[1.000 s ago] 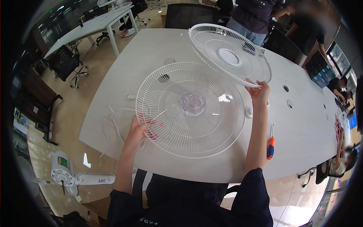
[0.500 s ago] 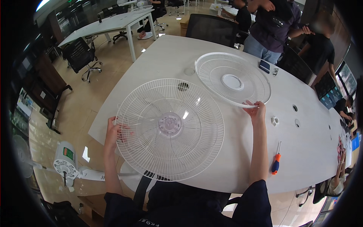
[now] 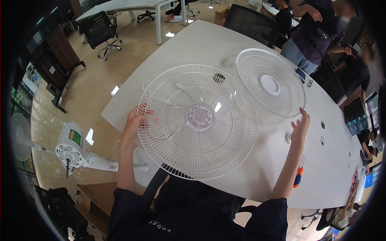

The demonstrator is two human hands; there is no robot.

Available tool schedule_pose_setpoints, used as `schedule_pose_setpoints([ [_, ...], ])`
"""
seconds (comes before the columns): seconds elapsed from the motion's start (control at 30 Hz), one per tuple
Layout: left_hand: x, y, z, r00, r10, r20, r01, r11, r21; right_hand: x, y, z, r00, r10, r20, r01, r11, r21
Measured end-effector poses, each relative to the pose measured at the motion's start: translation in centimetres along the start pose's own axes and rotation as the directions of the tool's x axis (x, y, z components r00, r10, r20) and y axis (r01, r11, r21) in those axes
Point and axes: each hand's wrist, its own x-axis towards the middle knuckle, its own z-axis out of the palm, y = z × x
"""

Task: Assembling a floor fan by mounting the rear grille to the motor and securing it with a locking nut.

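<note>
A large round white wire fan guard [image 3: 237,142] is in front of me, its near edge over the table's front edge. Clear fan blades with a translucent hub [image 3: 200,116] show at its middle. My left hand [image 3: 136,121] grips the guard's left rim, fingers partly seen through the wires. Farther right, a second round fan grille [image 3: 270,85] with a white centre ring lies on the table. My right hand [image 3: 300,125] is just off its near rim, fingers apart and holding nothing. A small white round part [image 3: 288,137] lies beside that hand.
On the right of the white table [image 3: 257,184] lies an orange-and-blue screwdriver [image 3: 298,178], partly behind my right forearm. A white fan motor on its stand [image 3: 71,144] is at the left, off the table. People stand by the far edge near a black chair [image 3: 251,25].
My right hand has let go of the second grille's rim and drawn slightly away. The view has shifted, so the table's things sit differently; my left hand still grips the wire guard.
</note>
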Motion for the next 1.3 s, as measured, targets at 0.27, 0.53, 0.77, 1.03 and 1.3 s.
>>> schedule_pose_setpoints([
  [0.27,-0.9,-0.4,0.3,0.999,0.008,0.049,-0.002,0.992,-0.126,-16.3,0.4,10.2,0.234,-0.211,0.949,0.923,0.356,-0.148],
  [0.53,-1.9,0.1,0.5,0.997,0.053,0.059,-0.052,0.999,-0.015,-19.8,6.1,17.9,0.224,-0.079,0.971,0.971,0.109,-0.215],
  [0.77,-1.5,-0.3,0.4,0.994,0.002,0.114,0.020,0.983,-0.184,-19.2,3.9,18.7,0.272,0.011,0.962,0.934,0.240,-0.266],
  [1.03,-0.4,-1.0,-0.8,0.992,0.071,0.101,-0.064,0.995,-0.075,-17.2,-1.9,15.5,0.317,-0.218,0.923,0.625,0.780,-0.031],
  [1.3,-1.1,1.5,-0.1,0.994,0.021,0.104,-0.005,0.988,-0.155,0.1,-6.2,10.7,0.781,-0.388,0.489,0.447,0.895,-0.004],
])
